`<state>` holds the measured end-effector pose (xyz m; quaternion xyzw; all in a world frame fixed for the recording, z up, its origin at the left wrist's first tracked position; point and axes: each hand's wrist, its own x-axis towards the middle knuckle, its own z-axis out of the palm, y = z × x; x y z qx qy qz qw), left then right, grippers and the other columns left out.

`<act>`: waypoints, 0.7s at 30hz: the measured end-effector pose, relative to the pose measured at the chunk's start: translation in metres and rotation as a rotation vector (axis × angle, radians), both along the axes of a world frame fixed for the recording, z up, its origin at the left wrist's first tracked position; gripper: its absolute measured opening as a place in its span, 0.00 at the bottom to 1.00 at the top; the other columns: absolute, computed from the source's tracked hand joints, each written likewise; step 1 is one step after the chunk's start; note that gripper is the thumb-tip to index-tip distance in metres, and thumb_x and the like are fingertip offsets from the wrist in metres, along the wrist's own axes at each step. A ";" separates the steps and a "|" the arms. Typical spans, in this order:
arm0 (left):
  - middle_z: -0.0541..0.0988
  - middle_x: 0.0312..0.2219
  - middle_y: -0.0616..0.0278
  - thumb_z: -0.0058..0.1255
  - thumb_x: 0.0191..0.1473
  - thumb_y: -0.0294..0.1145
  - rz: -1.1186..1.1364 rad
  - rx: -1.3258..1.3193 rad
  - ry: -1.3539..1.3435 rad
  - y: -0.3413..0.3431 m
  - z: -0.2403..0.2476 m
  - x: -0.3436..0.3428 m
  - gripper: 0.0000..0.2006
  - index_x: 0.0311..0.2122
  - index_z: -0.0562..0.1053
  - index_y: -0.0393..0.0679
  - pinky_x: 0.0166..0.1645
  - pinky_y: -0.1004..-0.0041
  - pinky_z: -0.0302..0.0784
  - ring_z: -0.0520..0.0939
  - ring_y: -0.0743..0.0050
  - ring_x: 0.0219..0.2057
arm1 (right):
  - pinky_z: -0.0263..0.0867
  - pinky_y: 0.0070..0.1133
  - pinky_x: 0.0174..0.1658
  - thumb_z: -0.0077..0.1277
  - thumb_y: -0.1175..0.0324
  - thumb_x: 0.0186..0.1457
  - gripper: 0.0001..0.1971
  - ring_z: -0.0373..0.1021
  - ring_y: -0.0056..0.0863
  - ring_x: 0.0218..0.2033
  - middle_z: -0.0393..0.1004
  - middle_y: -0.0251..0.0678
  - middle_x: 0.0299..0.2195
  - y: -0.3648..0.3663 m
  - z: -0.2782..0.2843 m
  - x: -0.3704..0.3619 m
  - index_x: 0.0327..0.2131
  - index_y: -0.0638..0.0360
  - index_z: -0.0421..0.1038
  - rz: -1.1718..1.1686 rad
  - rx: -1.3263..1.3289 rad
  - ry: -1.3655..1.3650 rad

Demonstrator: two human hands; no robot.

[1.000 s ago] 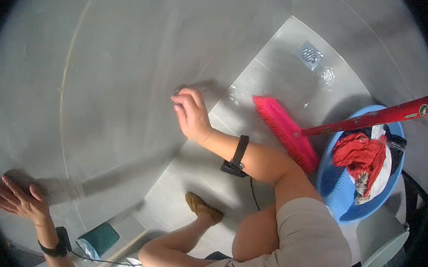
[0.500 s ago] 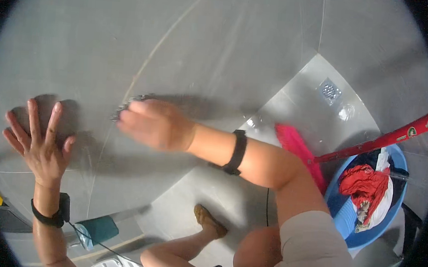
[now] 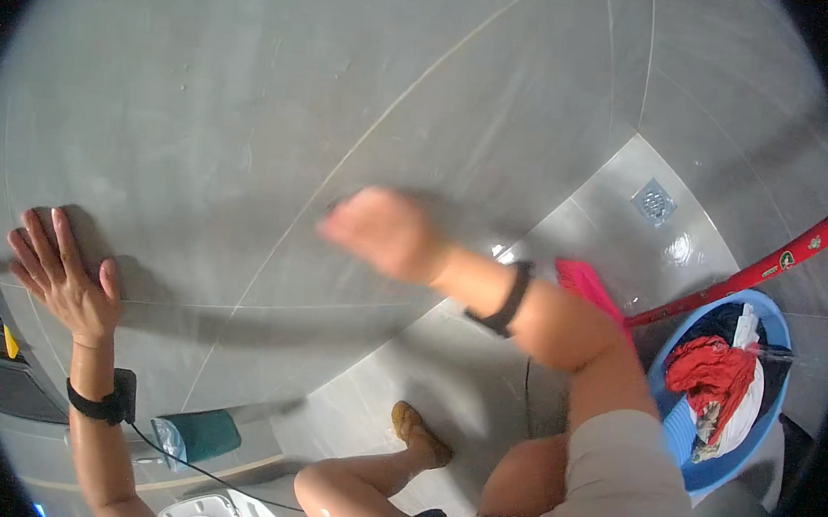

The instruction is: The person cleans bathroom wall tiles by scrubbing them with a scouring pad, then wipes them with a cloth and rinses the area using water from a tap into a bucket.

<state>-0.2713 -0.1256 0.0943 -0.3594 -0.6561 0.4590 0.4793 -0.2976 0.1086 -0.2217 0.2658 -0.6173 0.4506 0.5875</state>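
Right hand [image 3: 382, 232] near a seam [image 3: 235, 309]

The seam crosses the wall [image 3: 201, 148] from 1 to 7 o'clock, just beside the right hand at its 9 o'clock; the left hand [image 3: 67, 282], spread on the wall between 8 and 9, is farther off. Blur hides the right grip: whether it pinches anything cannot be told.

Pink broom [image 3: 592, 288] (red-handled), blue tub [image 3: 714, 474] of clothes [image 3: 713, 371], floor drain [image 3: 653, 201]

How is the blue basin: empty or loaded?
Loaded: red cloth and white cloth lie bunched inside the blue basin.
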 end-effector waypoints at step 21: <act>0.51 0.64 0.56 0.29 0.58 0.56 -0.126 0.040 -0.018 0.020 0.007 0.006 0.32 0.64 0.54 0.51 0.65 0.55 0.38 0.49 0.50 0.65 | 0.62 0.33 0.51 0.45 0.74 0.53 0.14 0.67 0.45 0.46 0.71 0.50 0.43 0.280 -0.051 -0.104 0.44 0.64 0.69 -0.670 -1.001 -0.550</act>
